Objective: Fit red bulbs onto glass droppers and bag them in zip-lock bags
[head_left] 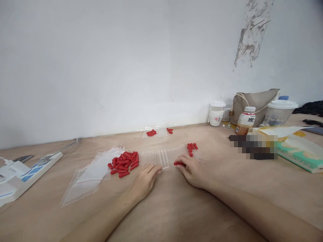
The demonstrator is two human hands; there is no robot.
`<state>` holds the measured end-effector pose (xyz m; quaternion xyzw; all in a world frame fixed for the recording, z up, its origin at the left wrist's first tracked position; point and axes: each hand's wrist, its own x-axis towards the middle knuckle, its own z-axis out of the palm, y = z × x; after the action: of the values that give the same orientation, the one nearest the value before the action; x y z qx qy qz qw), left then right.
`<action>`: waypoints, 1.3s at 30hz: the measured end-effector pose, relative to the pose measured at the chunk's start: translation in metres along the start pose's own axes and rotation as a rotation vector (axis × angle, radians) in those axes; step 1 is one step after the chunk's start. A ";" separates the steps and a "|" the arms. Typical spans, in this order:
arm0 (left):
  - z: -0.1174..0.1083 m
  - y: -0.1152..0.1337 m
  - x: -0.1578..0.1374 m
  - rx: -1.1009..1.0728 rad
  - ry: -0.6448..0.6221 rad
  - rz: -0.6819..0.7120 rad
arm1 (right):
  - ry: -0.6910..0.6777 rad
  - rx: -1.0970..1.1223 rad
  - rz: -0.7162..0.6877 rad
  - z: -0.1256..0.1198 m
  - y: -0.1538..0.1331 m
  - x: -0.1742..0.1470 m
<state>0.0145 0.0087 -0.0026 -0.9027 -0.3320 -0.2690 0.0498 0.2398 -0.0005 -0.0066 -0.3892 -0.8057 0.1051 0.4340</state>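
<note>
My right hand (193,170) is closed in a pinch around a red rubber dropper bulb (179,164), just right of a row of thin clear glass tubes (152,157). My left hand (144,179) rests at the near edge of that row. Its fingertips are pressed together at the end of a clear glass tube (166,167), which points toward the bulb in my right hand. A pile of red bulbs (124,162) lies to the left of the tubes. Past the right end of the row, several tubes wear red bulbs (192,146).
Flat clear zip bags (87,179) lie left of the pile. Against the wall is a smaller bagged set of red bulbs (151,133). A power strip (32,176) is far left. To the right stand a paper cup (217,114), a bottle (246,121), a bag (252,102) and a lidded plastic cup (280,112).
</note>
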 end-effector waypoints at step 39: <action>0.000 0.006 0.001 -0.044 -0.091 0.122 | -0.147 -0.081 -0.183 0.011 0.001 -0.009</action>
<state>0.0191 0.0046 -0.0010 -0.9335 -0.2723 -0.2312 0.0310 0.2349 -0.0044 -0.0196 -0.3223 -0.8711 0.0608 0.3655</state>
